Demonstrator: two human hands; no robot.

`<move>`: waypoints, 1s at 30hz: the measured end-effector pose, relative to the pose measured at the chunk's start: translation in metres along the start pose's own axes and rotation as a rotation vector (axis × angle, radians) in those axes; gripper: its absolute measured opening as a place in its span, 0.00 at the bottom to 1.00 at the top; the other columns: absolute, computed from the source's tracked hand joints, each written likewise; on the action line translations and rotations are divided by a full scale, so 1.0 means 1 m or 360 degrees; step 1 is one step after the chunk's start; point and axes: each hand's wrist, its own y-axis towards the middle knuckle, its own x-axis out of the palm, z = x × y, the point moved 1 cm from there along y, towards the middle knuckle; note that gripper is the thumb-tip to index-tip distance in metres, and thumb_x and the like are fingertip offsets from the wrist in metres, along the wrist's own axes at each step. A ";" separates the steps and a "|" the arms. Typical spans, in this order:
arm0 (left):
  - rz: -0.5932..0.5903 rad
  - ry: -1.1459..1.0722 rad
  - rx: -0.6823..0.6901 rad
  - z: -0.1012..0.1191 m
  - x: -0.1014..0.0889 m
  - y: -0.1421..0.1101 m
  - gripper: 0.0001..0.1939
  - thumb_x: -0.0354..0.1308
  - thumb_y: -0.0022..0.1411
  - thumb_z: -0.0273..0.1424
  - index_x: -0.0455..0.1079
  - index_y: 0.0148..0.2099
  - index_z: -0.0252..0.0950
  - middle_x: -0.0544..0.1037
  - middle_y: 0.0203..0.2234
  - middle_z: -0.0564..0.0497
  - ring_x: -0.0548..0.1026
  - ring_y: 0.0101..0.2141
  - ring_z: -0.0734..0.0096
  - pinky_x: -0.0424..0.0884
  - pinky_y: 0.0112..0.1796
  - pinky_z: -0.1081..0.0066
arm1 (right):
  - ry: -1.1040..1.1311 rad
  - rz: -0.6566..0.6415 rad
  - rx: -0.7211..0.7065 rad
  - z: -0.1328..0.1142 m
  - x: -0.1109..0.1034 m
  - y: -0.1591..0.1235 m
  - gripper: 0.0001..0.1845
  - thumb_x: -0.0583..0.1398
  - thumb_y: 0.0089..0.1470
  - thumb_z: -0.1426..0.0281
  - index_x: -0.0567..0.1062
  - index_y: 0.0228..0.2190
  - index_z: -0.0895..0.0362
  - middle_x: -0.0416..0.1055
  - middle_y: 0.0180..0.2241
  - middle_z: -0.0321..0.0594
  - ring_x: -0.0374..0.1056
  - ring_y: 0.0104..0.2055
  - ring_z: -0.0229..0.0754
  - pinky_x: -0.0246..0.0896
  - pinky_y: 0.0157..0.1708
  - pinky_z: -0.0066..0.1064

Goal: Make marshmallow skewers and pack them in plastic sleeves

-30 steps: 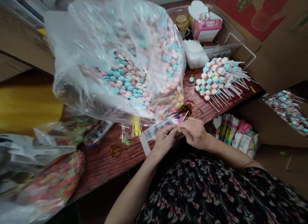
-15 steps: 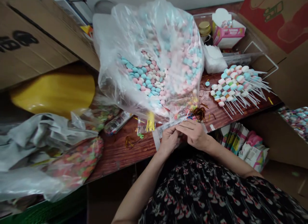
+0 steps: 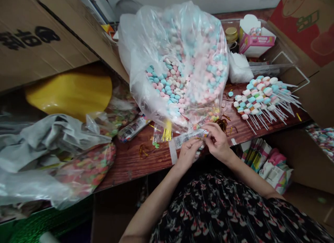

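Close together at the table's front edge, my two hands work fingertip to fingertip. My left hand point(image 3: 188, 154) is closed around a few pale white and bluish candies point(image 3: 199, 150), partly hidden by its fingers; whether they sit in a wrapper I cannot tell. The fingers of my right hand point(image 3: 217, 142) pinch at the top of that bundle, on something too small to make out. Just behind them lies a flat printed plastic wrapper point(image 3: 186, 138). Beyond it stands a large clear plastic bag point(image 3: 135, 62) full of pink, blue and white candies point(image 3: 169, 84).
Candy skewers on white sticks point(image 3: 257, 96) are piled at the right. Gold twist ties point(image 3: 167, 134) lie left of the wrapper. A clear bin point(image 3: 281, 58) stands at the back right, a bag of gummy candies point(image 3: 86, 166) at the left, beside a cardboard box point(image 3: 65, 51).
My right hand has lifted off my left and opened up a little, exposing the pale candies between them. The whole view has shifted slightly.
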 end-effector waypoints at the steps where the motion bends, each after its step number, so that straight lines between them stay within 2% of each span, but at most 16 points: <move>1: -0.0005 -0.0075 0.0000 0.001 0.000 -0.001 0.17 0.65 0.51 0.44 0.74 0.29 0.33 0.68 0.20 0.56 0.58 0.14 0.86 0.52 0.15 0.80 | -0.0012 -0.0015 -0.0052 0.001 0.000 -0.001 0.20 0.55 0.58 0.77 0.69 0.51 0.55 0.66 0.53 0.50 0.71 0.36 0.37 0.72 0.34 0.31; 5: 0.0047 -0.0294 -0.0111 0.005 0.001 -0.001 0.19 0.70 0.46 0.43 0.75 0.32 0.32 0.66 0.16 0.58 0.56 0.12 0.86 0.46 0.13 0.81 | -0.0078 -0.0069 -0.0330 0.002 -0.001 -0.003 0.23 0.54 0.59 0.77 0.65 0.55 0.54 0.64 0.57 0.52 0.69 0.53 0.45 0.72 0.48 0.40; 9: 0.0117 -0.0235 -0.0063 0.008 0.000 0.000 0.19 0.70 0.46 0.43 0.74 0.27 0.31 0.67 0.15 0.57 0.56 0.13 0.86 0.45 0.13 0.81 | -0.0135 -0.0115 -0.0547 0.004 -0.002 -0.004 0.25 0.55 0.59 0.78 0.63 0.56 0.53 0.65 0.58 0.51 0.64 0.60 0.47 0.70 0.53 0.43; 12: 0.0144 -0.0145 0.0103 0.008 -0.001 -0.001 0.17 0.69 0.48 0.42 0.74 0.26 0.32 0.67 0.16 0.57 0.57 0.15 0.85 0.50 0.15 0.80 | -0.0152 0.0014 -0.0622 0.006 -0.002 -0.008 0.24 0.57 0.58 0.78 0.65 0.54 0.53 0.66 0.56 0.51 0.68 0.55 0.45 0.73 0.48 0.39; 15: 0.0169 -0.0041 0.0266 0.007 0.000 0.000 0.18 0.67 0.51 0.43 0.71 0.24 0.33 0.68 0.17 0.56 0.61 0.18 0.82 0.55 0.19 0.78 | -0.0198 0.0240 -0.0616 0.006 -0.001 -0.017 0.19 0.60 0.54 0.78 0.70 0.48 0.54 0.70 0.47 0.48 0.71 0.45 0.43 0.73 0.42 0.37; 17: 0.0165 0.0035 0.0333 0.006 0.000 0.001 0.19 0.65 0.53 0.44 0.69 0.23 0.34 0.67 0.17 0.56 0.61 0.19 0.80 0.57 0.21 0.78 | -0.0161 0.0335 -0.0537 0.005 0.000 -0.023 0.15 0.61 0.53 0.79 0.72 0.42 0.54 0.69 0.39 0.43 0.70 0.40 0.41 0.71 0.39 0.35; 19: 0.0131 0.0091 0.0392 0.005 0.000 0.003 0.19 0.64 0.55 0.44 0.69 0.23 0.34 0.66 0.18 0.56 0.61 0.21 0.80 0.58 0.22 0.77 | -0.0032 0.0313 -0.0317 0.004 0.000 -0.026 0.10 0.61 0.53 0.78 0.74 0.38 0.55 0.68 0.35 0.40 0.68 0.37 0.40 0.68 0.36 0.33; 22: 0.0057 0.0154 0.0472 0.006 0.001 0.004 0.19 0.63 0.56 0.44 0.70 0.24 0.34 0.66 0.20 0.55 0.61 0.22 0.79 0.59 0.24 0.77 | 0.0308 0.0097 0.0198 0.008 -0.002 -0.024 0.02 0.64 0.53 0.72 0.75 0.30 0.56 0.69 0.32 0.38 0.67 0.35 0.38 0.65 0.35 0.30; 25: -0.0025 0.0220 0.0492 0.010 0.002 0.001 0.19 0.63 0.56 0.43 0.69 0.23 0.33 0.67 0.20 0.55 0.62 0.22 0.79 0.58 0.23 0.77 | 0.0776 -0.0302 0.0570 0.013 -0.005 -0.019 0.09 0.64 0.54 0.65 0.75 0.27 0.57 0.69 0.28 0.35 0.65 0.31 0.36 0.63 0.34 0.29; 28: -0.0194 0.0205 0.0321 0.016 0.001 -0.005 0.19 0.64 0.55 0.42 0.69 0.22 0.33 0.66 0.18 0.56 0.59 0.18 0.83 0.54 0.19 0.78 | 0.0981 -0.0677 0.0612 0.014 -0.013 -0.015 0.11 0.61 0.56 0.63 0.74 0.28 0.58 0.69 0.25 0.33 0.64 0.28 0.35 0.61 0.31 0.27; 30: -0.0365 0.0162 0.0084 0.018 -0.002 -0.009 0.19 0.65 0.53 0.42 0.69 0.23 0.32 0.64 0.15 0.57 0.57 0.15 0.84 0.51 0.16 0.79 | 0.0798 -0.0815 0.0374 0.012 -0.021 -0.012 0.11 0.59 0.58 0.65 0.72 0.27 0.58 0.67 0.24 0.33 0.62 0.27 0.34 0.58 0.29 0.27</move>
